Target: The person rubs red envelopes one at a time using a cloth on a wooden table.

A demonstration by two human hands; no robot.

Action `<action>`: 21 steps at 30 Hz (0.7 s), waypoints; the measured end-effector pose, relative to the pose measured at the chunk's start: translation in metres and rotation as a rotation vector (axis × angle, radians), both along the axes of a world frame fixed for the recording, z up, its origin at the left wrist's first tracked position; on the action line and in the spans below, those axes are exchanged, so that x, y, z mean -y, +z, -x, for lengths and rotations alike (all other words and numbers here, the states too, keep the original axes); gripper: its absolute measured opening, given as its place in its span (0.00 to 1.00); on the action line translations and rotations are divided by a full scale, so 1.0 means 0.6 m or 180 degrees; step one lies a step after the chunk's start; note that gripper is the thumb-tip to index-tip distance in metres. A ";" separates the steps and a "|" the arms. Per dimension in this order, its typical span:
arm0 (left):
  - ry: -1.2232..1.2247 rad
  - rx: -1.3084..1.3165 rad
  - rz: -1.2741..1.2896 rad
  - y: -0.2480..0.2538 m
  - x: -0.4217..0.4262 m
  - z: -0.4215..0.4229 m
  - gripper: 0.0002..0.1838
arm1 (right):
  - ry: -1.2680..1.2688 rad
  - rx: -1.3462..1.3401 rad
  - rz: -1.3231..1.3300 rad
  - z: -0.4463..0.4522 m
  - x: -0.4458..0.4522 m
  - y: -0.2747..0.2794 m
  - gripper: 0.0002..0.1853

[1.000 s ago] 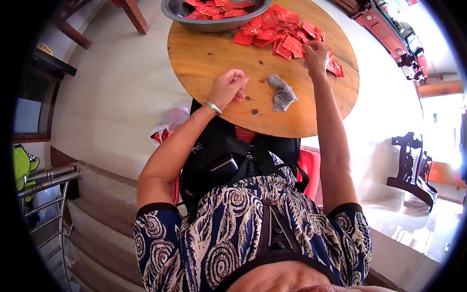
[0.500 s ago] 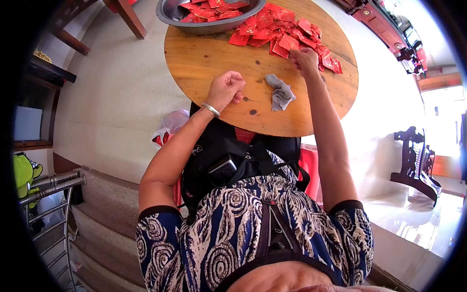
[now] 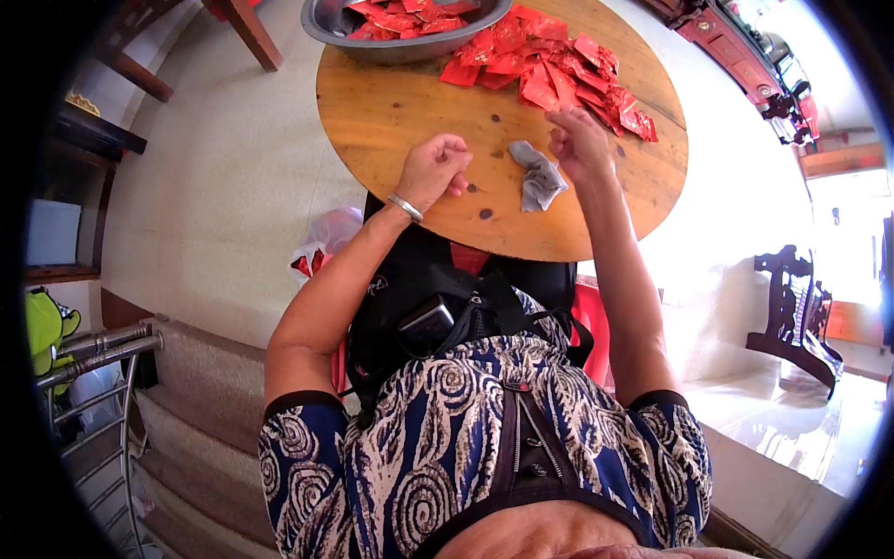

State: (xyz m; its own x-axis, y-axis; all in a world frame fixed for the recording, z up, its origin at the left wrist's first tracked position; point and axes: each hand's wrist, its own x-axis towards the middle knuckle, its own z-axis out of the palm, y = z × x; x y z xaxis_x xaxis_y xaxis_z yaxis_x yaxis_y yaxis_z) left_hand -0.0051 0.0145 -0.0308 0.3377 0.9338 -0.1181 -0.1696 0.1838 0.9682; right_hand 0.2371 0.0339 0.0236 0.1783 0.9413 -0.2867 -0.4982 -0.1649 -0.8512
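On the left half of the round wooden table (image 3: pixel 410 121) rests my left hand (image 3: pixel 435 173), its fingers curled and a bracelet at the wrist; whatever may be inside the curl is hidden. My right hand (image 3: pixel 581 144) is at the near edge of a spread of red packets (image 3: pixel 545 70), fingers bent, and I cannot make out anything in them. A crumpled grey cloth (image 3: pixel 537 177) lies between my hands, closer to the right one. Beyond my left hand, a grey metal basin (image 3: pixel 391 48) holds more red packets.
A plastic bag (image 3: pixel 328 233) with red items is beside the table at the left. A black bag (image 3: pixel 410 298) lies on my lap. Steps (image 3: pixel 205 401) and a metal railing (image 3: pixel 121 359) are at the lower left, a dark carved chair (image 3: pixel 787 317) at the right.
My right hand has moved from the right part of the red packets toward me and slightly left. A few packets at the near edge have shifted. My left hand stays in nearly the same place.
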 end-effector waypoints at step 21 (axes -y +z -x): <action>-0.0053 0.0179 0.0082 -0.007 -0.007 0.003 0.18 | 0.0671 0.4673 -0.1005 0.031 0.103 0.018 0.17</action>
